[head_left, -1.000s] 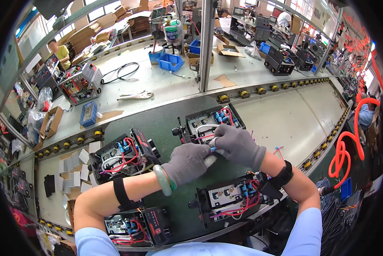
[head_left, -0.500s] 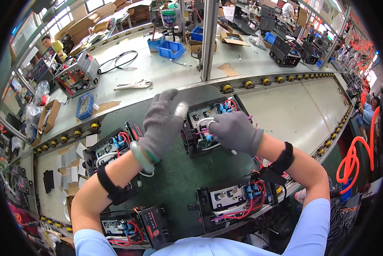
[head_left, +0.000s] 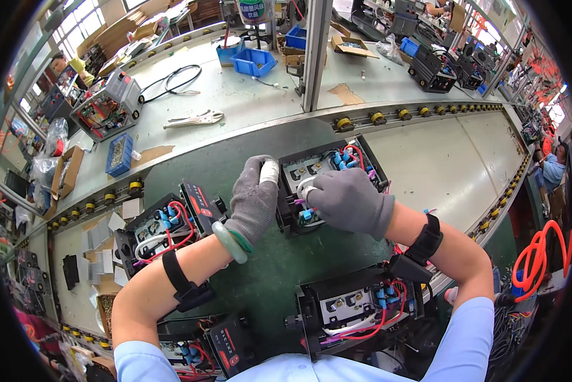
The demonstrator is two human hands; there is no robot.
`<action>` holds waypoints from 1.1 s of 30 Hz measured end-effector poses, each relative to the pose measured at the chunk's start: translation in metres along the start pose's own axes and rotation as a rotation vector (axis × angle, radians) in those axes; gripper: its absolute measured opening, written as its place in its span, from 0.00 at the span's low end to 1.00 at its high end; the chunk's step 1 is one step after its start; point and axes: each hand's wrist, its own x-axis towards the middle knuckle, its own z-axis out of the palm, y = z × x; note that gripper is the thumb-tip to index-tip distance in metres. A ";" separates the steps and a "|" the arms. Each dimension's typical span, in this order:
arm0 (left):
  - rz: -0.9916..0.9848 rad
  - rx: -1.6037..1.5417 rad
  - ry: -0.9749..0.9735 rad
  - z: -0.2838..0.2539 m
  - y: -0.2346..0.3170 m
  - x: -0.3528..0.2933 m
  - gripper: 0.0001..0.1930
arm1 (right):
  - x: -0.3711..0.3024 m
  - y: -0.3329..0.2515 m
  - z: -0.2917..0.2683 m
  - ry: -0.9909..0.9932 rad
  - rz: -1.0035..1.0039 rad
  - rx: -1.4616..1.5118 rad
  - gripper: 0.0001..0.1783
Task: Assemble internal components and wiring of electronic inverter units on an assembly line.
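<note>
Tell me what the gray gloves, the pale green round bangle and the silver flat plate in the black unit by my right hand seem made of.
Gray gloves: likely knitted fabric, matte, judging by their soft creases.
Pale green round bangle: perhaps polished stone, given its smooth sheen; glass or plastic possible.
Silver flat plate: probably metal, dull, from its pale gray face and bolted fittings.

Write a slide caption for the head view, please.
Gloved right hand at an open, wired electronic unit, gloved left hand beside it.
</note>
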 end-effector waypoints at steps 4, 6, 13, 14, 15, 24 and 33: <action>0.061 0.036 0.016 0.003 0.000 0.000 0.15 | -0.001 0.001 -0.002 0.013 -0.012 0.034 0.03; 0.061 0.029 0.019 0.002 -0.002 0.000 0.15 | -0.001 0.001 -0.001 0.012 0.000 0.038 0.03; 0.047 0.116 0.047 0.000 0.008 -0.004 0.15 | 0.001 -0.001 0.001 0.046 -0.008 0.071 0.03; 0.043 0.117 0.050 0.001 0.009 -0.005 0.15 | 0.001 -0.001 0.001 0.036 0.003 0.061 0.03; 0.039 0.120 0.047 0.001 0.010 -0.005 0.15 | 0.002 -0.001 0.000 0.037 0.000 0.064 0.03; 0.111 0.117 0.069 0.003 0.006 -0.005 0.15 | 0.000 -0.001 -0.001 -0.026 -0.004 0.023 0.04; 0.067 0.010 0.096 0.012 -0.002 -0.003 0.14 | 0.006 -0.008 0.009 0.003 0.002 0.082 0.06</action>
